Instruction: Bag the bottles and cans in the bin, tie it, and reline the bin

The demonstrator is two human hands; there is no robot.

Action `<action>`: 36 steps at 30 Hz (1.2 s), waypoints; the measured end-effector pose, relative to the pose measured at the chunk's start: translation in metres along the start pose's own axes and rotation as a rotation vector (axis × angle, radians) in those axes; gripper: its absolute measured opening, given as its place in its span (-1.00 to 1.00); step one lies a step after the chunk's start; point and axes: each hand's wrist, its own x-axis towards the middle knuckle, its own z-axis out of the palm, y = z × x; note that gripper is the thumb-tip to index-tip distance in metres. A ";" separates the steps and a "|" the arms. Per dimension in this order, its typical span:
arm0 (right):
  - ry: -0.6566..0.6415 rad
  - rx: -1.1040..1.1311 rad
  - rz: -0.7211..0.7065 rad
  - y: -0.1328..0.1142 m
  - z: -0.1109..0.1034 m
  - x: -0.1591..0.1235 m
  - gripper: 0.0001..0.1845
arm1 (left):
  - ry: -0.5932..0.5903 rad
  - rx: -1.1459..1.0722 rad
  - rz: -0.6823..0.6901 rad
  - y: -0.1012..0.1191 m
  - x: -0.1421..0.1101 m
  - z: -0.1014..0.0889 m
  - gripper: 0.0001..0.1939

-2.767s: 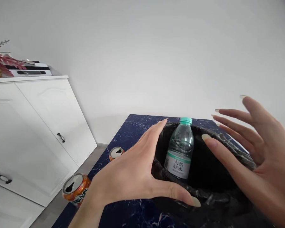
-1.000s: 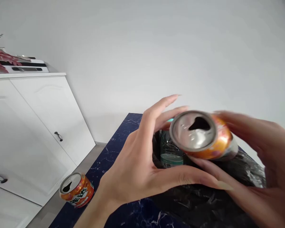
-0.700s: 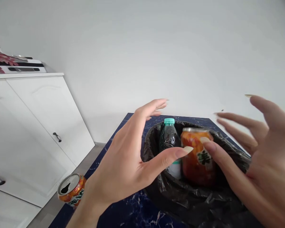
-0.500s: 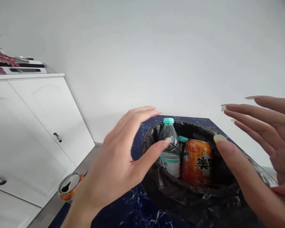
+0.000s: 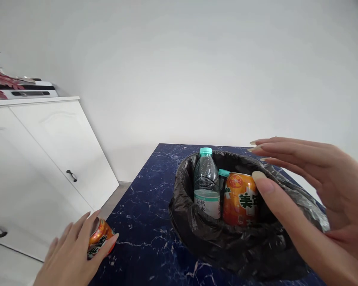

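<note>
On the left, my left hand (image 5: 73, 250) reaches around an orange soda can (image 5: 100, 240), thumb on its near right side and spread fingers on its far left. Whether the fingers press on the can I cannot tell. My right hand (image 5: 325, 194) is held open with nothing in it, above the right side of a bin lined with a black plastic bag (image 5: 193, 226). Inside the bin, a clear bottle (image 5: 207, 178) with a teal cap stands upright beside a larger orange soda can (image 5: 240, 198). Another teal cap (image 5: 224, 172) shows between them.
The bin stands on a dark blue marbled tabletop (image 5: 146, 206). Left of it is a white cabinet (image 5: 53, 147) with dark handles, carrying a white and black box (image 5: 32, 92) and red leaves (image 5: 1, 79). A plain pale wall (image 5: 179, 79) rises behind.
My left hand has moved from above the bin down and left to the soda can. My right hand has shifted left over the bin's edge, still empty. The view has turned slightly.
</note>
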 end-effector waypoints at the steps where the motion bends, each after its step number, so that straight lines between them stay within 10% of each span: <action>1: -0.002 -0.020 0.018 0.000 0.000 0.000 -0.62 | -0.014 -0.028 -0.014 -0.001 -0.003 0.005 -0.20; 7: 0.009 -0.063 0.044 -0.001 -0.003 -0.002 -0.66 | 0.172 -0.234 -0.047 0.037 -0.006 -0.008 -0.26; 12: 0.041 0.034 0.036 0.006 -0.004 0.001 -0.57 | 0.450 -0.839 0.105 0.125 -0.004 -0.060 -0.14; 17: 0.056 0.119 0.043 0.012 -0.007 0.005 -0.45 | 0.600 -0.953 0.295 0.208 -0.006 -0.108 -0.41; 29: 0.132 0.084 0.052 0.022 -0.016 0.015 -0.48 | -0.103 -0.697 0.693 0.246 0.027 -0.093 0.00; 36: 0.113 0.079 0.067 0.028 -0.012 0.019 -0.55 | -0.019 -0.798 0.659 0.246 0.039 -0.084 -0.36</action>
